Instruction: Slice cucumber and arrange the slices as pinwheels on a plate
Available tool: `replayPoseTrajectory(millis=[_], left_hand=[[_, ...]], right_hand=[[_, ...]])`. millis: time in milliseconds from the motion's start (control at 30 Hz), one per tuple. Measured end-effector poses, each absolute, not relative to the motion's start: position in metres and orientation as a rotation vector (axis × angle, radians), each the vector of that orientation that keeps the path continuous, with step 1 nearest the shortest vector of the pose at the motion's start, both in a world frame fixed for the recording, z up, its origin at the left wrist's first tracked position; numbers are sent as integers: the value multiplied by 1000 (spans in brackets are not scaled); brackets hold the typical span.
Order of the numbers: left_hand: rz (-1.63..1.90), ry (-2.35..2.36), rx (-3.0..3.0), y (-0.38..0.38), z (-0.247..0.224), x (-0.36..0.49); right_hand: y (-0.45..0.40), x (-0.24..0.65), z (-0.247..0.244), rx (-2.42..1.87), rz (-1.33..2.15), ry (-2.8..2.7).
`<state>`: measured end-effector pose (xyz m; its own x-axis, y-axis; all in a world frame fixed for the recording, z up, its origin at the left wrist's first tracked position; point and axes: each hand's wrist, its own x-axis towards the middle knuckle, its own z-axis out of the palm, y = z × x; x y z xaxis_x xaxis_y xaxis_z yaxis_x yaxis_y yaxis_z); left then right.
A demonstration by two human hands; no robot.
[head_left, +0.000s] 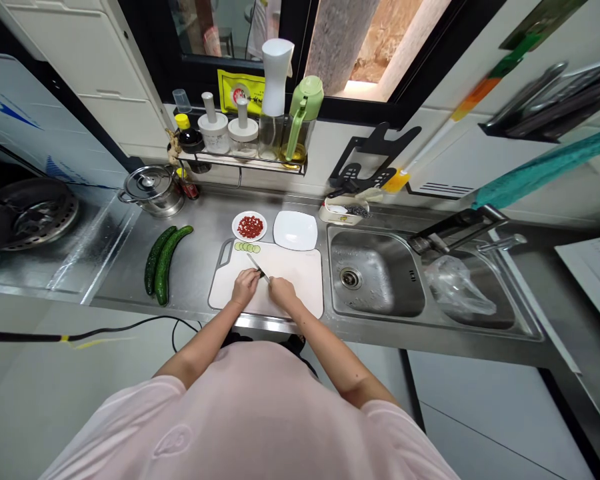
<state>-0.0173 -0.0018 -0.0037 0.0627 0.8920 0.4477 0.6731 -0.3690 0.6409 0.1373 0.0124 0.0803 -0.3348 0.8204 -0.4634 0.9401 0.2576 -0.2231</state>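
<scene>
The right hand (282,293) is clamped on the knife (258,265), its blade angled toward the far left. Just left, the left hand (246,285) pinches a small dark-green cucumber piece (261,273) beside the blade, above the cutting board (295,280).

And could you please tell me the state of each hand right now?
Left hand: fingers curled, steadying a small green piece on the cutting board.
Right hand: closed, gripping the knife.
</scene>
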Motion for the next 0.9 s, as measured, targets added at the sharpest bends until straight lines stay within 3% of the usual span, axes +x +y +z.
replayPoseTrajectory(millis=[900], left_hand=[[1215, 1595, 2069, -3, -3, -16]], right_hand=[[-21, 156, 84, 1688, -635, 2203]])
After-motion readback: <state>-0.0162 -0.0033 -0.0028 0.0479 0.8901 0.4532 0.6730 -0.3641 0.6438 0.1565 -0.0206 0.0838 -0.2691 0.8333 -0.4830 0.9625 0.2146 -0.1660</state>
